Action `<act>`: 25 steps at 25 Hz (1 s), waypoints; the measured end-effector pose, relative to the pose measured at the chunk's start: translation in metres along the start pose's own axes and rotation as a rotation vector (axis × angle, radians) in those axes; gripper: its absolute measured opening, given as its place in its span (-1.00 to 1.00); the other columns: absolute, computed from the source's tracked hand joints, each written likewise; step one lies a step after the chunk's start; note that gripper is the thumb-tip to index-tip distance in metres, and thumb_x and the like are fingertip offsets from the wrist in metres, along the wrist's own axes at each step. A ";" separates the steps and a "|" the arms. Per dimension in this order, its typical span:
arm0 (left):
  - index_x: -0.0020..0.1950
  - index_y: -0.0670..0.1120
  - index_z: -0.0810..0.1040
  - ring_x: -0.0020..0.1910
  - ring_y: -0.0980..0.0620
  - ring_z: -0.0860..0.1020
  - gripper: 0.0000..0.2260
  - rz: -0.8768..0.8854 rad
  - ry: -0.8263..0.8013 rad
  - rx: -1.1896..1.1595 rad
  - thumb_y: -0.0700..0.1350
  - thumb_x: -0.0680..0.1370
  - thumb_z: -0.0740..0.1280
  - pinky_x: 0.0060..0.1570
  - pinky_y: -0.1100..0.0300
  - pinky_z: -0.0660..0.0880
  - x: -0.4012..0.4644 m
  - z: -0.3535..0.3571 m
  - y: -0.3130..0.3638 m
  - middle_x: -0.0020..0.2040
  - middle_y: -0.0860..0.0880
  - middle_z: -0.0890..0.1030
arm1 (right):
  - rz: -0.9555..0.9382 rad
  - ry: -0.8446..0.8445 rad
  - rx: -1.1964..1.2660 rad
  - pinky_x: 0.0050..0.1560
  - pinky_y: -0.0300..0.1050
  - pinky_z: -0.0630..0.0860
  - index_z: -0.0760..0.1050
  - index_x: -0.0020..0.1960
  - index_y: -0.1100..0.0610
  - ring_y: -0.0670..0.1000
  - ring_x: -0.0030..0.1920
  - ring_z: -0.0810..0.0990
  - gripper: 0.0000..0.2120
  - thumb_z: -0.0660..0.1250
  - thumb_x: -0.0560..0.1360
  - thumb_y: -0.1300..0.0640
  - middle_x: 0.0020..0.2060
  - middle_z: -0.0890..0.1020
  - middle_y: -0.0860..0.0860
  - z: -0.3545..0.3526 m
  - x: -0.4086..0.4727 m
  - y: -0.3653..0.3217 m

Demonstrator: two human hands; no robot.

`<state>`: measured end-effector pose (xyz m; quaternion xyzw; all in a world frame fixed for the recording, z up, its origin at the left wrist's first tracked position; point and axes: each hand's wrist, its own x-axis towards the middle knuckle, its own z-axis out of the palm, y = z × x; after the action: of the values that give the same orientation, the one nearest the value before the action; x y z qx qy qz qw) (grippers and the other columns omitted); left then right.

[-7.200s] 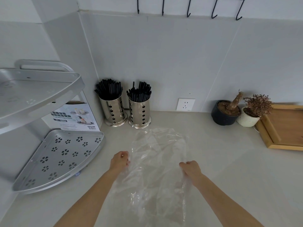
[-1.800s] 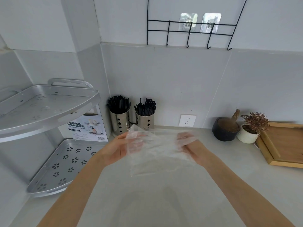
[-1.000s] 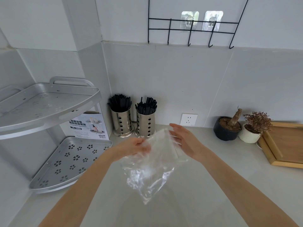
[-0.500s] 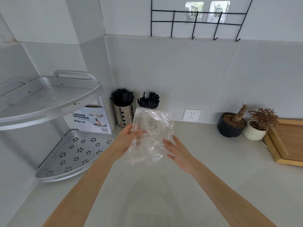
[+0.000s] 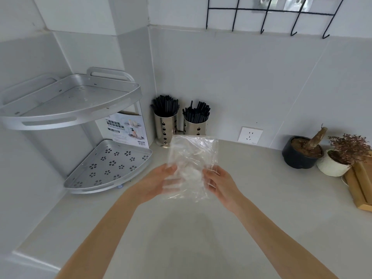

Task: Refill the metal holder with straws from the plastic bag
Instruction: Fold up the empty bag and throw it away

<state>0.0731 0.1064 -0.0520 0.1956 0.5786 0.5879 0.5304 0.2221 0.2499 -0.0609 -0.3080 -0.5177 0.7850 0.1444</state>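
A clear plastic bag (image 5: pixel 193 158), folded into a small upright rectangle with no straws visible inside, is held above the counter. My left hand (image 5: pixel 159 183) grips its lower left side and my right hand (image 5: pixel 219 183) grips its lower right side. Behind it, against the wall, stand two perforated metal holders: the left holder (image 5: pixel 164 127) and the right holder (image 5: pixel 194 127), each packed with black straws (image 5: pixel 196 112). The bag covers the lower part of the right holder.
A two-tier aluminium corner rack (image 5: pixel 108 166) stands at the left with a printed box (image 5: pixel 125 129) behind it. A wall socket (image 5: pixel 250 135), a black plant pot (image 5: pixel 303 153), a white pot (image 5: pixel 333 165) and a wooden tray (image 5: pixel 360 188) sit to the right. A wire hook rack (image 5: pixel 267 15) hangs above.
The bag went from lying spread flat on the counter to being lifted and folded smaller. Over the last second my hands turned it upright and pressed it into a compact rectangle.
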 end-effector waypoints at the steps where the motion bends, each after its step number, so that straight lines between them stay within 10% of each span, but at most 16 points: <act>1: 0.30 -0.09 0.41 0.18 -0.09 0.57 -0.50 -0.019 -0.014 0.014 0.04 0.41 0.39 0.10 0.01 0.56 -0.003 -0.001 -0.006 0.24 -0.08 0.54 | 0.004 -0.004 0.004 -0.36 -0.33 0.47 0.45 -0.22 0.08 -0.15 -0.44 0.50 -0.85 0.29 0.48 0.27 -0.39 0.49 -0.05 0.000 0.000 0.000; 12: 0.19 0.11 0.50 0.00 0.06 0.64 -0.61 0.137 0.287 -0.024 -0.07 0.37 0.37 0.08 0.13 0.53 -0.080 -0.034 -0.049 0.09 0.07 0.62 | 0.162 -0.230 -0.099 -0.26 -0.28 0.49 0.48 -0.13 0.05 -0.12 -0.31 0.56 -0.97 0.30 0.50 0.14 -0.25 0.54 -0.04 0.058 -0.003 0.032; 25: 0.20 -0.11 0.42 -0.08 0.04 0.65 -0.75 0.156 0.620 -0.290 -0.25 0.52 0.23 -0.26 0.20 0.62 -0.237 -0.115 -0.102 0.14 -0.12 0.56 | 0.261 -0.407 -0.258 -0.23 -0.26 0.50 0.48 -0.03 0.05 -0.06 -0.22 0.59 -0.90 0.31 0.48 0.20 -0.19 0.59 -0.02 0.191 -0.060 0.111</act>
<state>0.1020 -0.1728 -0.0810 -0.0261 0.6060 0.7342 0.3050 0.1573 0.0318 -0.0880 -0.2241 -0.5877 0.7703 -0.1056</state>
